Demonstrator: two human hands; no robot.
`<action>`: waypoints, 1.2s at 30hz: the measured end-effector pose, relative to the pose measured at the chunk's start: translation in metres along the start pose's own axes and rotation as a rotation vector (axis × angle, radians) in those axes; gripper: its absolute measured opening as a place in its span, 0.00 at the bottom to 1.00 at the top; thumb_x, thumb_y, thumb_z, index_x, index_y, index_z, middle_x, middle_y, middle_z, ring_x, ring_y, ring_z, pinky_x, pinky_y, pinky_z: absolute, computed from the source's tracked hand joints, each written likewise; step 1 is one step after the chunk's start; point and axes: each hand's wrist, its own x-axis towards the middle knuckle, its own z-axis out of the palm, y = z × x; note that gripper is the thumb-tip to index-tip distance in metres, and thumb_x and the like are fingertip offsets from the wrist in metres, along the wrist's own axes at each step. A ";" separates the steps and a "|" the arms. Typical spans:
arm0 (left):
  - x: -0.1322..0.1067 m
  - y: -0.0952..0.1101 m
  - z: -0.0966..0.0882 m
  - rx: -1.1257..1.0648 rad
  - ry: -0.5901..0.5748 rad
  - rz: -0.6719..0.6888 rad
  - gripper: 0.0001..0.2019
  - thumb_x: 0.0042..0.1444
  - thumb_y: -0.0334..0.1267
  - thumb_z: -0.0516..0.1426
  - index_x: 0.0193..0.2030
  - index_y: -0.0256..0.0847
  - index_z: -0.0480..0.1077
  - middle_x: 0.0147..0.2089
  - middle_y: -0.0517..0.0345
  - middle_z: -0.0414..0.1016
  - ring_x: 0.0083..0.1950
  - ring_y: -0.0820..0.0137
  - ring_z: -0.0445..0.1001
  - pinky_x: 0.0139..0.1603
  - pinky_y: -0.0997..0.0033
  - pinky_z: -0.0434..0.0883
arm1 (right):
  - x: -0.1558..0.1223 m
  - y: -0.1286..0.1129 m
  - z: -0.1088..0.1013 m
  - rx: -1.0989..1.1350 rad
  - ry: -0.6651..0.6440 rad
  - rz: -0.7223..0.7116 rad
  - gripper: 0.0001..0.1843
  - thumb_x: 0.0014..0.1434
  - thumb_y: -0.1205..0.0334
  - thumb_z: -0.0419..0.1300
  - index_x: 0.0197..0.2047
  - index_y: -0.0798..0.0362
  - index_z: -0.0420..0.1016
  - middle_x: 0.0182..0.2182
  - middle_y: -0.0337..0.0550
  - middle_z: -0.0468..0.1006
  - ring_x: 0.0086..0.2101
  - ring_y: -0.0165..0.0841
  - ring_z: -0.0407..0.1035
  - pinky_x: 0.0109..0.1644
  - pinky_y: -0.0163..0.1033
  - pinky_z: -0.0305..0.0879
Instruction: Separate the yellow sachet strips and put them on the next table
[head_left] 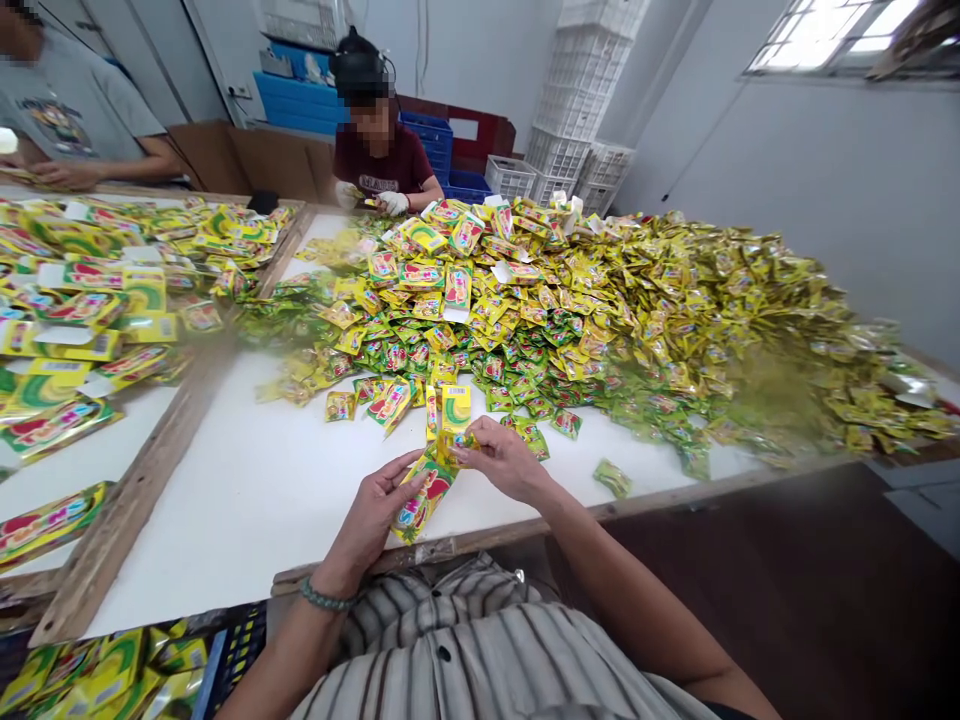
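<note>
My left hand is closed around a small yellow and green printed carton, held tilted near the table's front edge. At the carton's upper end, my right hand pinches a small yellow sachet. Whether the sachet is partly inside the carton I cannot tell. Just beyond my hands lies another yellow carton with a barcode. A colourful carton rests left of it. Loose green sachets are scattered to the right of my right hand.
A large heap of sachets and cartons covers the table's far and right side. A wooden divider separates more cartons on the left. A crate of cartons stands low left. Two people sit across, one wearing white gloves.
</note>
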 end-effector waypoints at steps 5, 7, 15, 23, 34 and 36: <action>0.000 0.000 0.002 -0.087 0.005 -0.006 0.28 0.44 0.38 0.68 0.55 0.39 0.71 0.45 0.51 0.81 0.39 0.65 0.80 0.43 0.69 0.76 | -0.002 -0.003 0.007 0.504 0.225 0.144 0.21 0.51 0.48 0.65 0.44 0.48 0.69 0.27 0.34 0.70 0.27 0.30 0.64 0.29 0.34 0.62; 0.000 -0.001 0.003 -0.098 0.005 -0.003 0.29 0.44 0.37 0.68 0.55 0.38 0.71 0.45 0.51 0.81 0.39 0.66 0.80 0.42 0.70 0.76 | -0.002 -0.001 0.013 0.554 0.302 0.170 0.22 0.48 0.49 0.67 0.42 0.49 0.68 0.26 0.34 0.71 0.25 0.29 0.63 0.28 0.34 0.61; -0.005 -0.001 0.003 -0.081 0.011 0.014 0.28 0.43 0.39 0.69 0.53 0.39 0.72 0.43 0.52 0.82 0.38 0.67 0.80 0.40 0.72 0.76 | -0.008 0.013 0.037 0.311 0.299 0.146 0.13 0.52 0.49 0.63 0.31 0.52 0.74 0.31 0.39 0.75 0.28 0.30 0.64 0.32 0.35 0.61; -0.007 0.001 0.000 0.089 0.005 0.024 0.27 0.43 0.43 0.68 0.51 0.38 0.74 0.43 0.51 0.82 0.41 0.63 0.80 0.44 0.66 0.76 | -0.017 0.012 0.010 -0.046 0.075 -0.036 0.15 0.57 0.51 0.61 0.26 0.52 0.73 0.24 0.38 0.70 0.29 0.31 0.61 0.34 0.36 0.57; -0.007 0.010 0.006 0.278 -0.123 -0.001 0.33 0.43 0.43 0.67 0.58 0.40 0.67 0.46 0.53 0.79 0.39 0.64 0.78 0.41 0.68 0.74 | -0.008 0.014 0.024 0.004 0.169 -0.058 0.14 0.53 0.50 0.66 0.26 0.51 0.75 0.30 0.41 0.76 0.35 0.34 0.65 0.42 0.41 0.58; -0.008 0.007 0.007 0.201 -0.123 -0.040 0.32 0.45 0.43 0.67 0.58 0.41 0.67 0.45 0.53 0.79 0.36 0.65 0.78 0.37 0.69 0.73 | -0.010 0.011 0.023 0.020 0.141 -0.001 0.13 0.55 0.51 0.64 0.27 0.51 0.75 0.30 0.40 0.76 0.34 0.34 0.65 0.41 0.40 0.58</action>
